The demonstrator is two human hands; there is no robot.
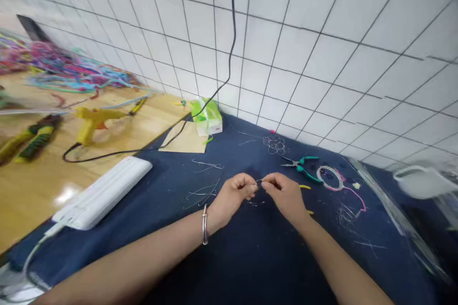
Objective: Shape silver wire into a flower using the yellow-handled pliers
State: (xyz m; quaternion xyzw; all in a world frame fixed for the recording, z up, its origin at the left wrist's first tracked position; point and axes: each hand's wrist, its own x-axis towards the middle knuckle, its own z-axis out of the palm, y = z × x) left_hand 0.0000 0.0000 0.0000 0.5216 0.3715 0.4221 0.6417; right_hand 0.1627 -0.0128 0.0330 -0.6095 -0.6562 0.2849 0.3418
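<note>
Both hands are close together over the dark blue cloth. My left hand pinches a thin wire between thumb and forefinger. My right hand pinches the other end of that wire, its fingertips a short way from the left ones. Below the fingertips, a few short wire bits lie on the cloth. Several cut wires rest to the left of my left hand. Beyond my right hand lie pliers with teal handles, their jaws pointing left. The wire's exact shape is too small to make out.
A coil of thin wire, a white ring-shaped coil and wire scraps lie at the right. Leftward are a white power strip, a green tissue pack and a yellow glue gun. A black cord hangs along the tiled wall.
</note>
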